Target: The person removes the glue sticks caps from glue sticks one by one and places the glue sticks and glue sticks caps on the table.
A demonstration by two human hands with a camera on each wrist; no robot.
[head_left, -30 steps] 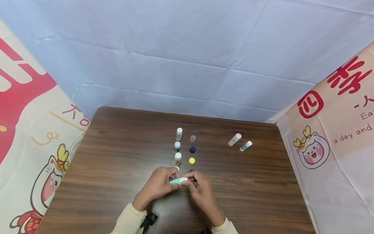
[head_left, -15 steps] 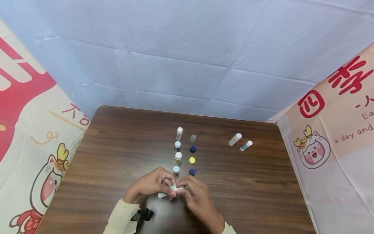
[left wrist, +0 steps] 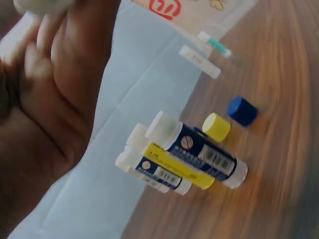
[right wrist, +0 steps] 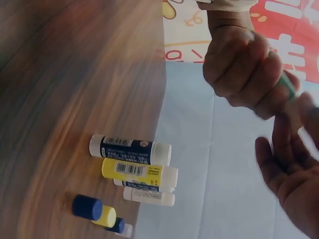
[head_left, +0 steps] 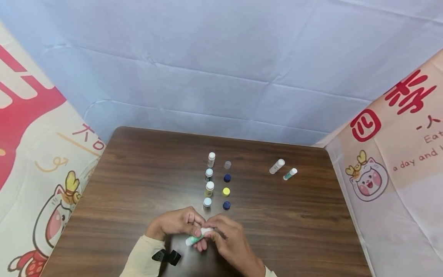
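Observation:
My left hand (head_left: 178, 223) grips a green-and-white glue stick (head_left: 193, 240) low over the near part of the table. The fingers of my right hand (head_left: 230, 234) pinch its white end. In the right wrist view, the curled left hand (right wrist: 244, 69) covers most of the glue stick, and a green part (right wrist: 286, 85) shows beside the right hand (right wrist: 299, 194). Just beyond both hands, several uncapped glue sticks stand upright in a row, among them a dark blue one (left wrist: 207, 154) and a yellow one (right wrist: 132, 170).
Beside the row runs a line of loose caps: a blue cap (head_left: 226, 205), a yellow cap (head_left: 226, 192), another blue cap (head_left: 227, 177) and a translucent cap (head_left: 227, 164). Farther right are a white glue stick (head_left: 277, 166) and a green-and-white one (head_left: 290, 174) on the brown table (head_left: 155, 165).
Both hands have drawn toward the body with the glue stick, which has turned to a slant. The nearest standing glue stick and blue cap, earlier partly covered, now show.

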